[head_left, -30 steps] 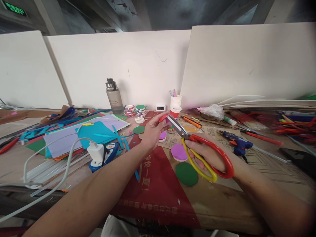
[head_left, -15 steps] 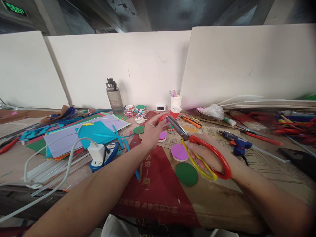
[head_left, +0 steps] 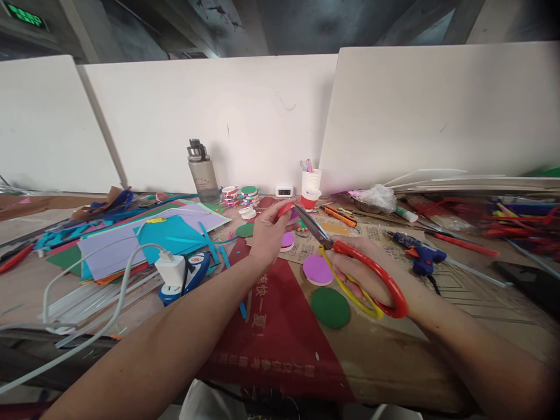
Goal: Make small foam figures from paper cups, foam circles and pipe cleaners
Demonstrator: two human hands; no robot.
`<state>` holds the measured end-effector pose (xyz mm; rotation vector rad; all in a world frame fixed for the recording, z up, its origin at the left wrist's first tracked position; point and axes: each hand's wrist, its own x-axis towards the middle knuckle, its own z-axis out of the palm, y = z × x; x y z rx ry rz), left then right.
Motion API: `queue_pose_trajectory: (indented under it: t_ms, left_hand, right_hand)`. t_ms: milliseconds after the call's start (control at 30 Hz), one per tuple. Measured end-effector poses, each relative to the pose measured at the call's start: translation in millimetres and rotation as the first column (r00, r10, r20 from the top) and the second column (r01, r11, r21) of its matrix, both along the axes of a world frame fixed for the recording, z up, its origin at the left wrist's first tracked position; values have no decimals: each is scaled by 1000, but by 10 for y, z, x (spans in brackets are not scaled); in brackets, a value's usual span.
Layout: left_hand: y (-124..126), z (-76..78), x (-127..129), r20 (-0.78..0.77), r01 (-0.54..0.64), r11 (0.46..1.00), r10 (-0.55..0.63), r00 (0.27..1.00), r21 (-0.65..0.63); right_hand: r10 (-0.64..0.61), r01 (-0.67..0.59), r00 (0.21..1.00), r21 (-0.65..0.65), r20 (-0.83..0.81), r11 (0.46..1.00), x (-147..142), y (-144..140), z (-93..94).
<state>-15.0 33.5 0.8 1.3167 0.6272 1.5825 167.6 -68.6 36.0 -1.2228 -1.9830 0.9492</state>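
Left of centre, flat sheets of coloured craft foam [head_left: 144,239] lie stacked on the cluttered worktop [head_left: 394,350]. At centre the left hand [head_left: 269,230] pinches a small red foam piece [head_left: 285,208], with the tips of the steel-bladed scissors with red and yellow loop handles [head_left: 350,268] at its edge. The cutting looks under way rather than done. Finished round discs lie just below: a flat pink foam disc [head_left: 318,270] and a flat green foam disc [head_left: 331,307]. Right of centre, the right hand [head_left: 363,274] is closed through the handles.
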Motion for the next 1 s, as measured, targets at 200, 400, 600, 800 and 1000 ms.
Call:
queue_pose_trajectory:
  t_ms: [200, 400, 600, 800, 1000]
  left_hand:
    - [3, 9, 3, 2, -17, 1000, 17, 1000, -24]
    - [4, 32, -2, 13, -8, 1000, 8, 1000, -23]
    - [-16, 30, 8, 8, -37, 999, 37, 999, -18]
    - [-23, 27, 14, 0, -38, 999, 38, 999, -26]
    - [-11, 11, 11, -10, -28, 999, 28, 1000, -27]
  right_hand:
    - [13, -13, 1000, -29, 20, 1000, -1, 41, -38]
    - [1, -1, 1000, -26, 20, 1000, -45, 32, 7]
    - [14, -17, 999, -78, -35, 997, -23, 37, -71]
    - [1, -7, 998, -85, -67, 996, -19, 45, -114]
    - [23, -28, 998, -75, -67, 997, -38, 44, -78]
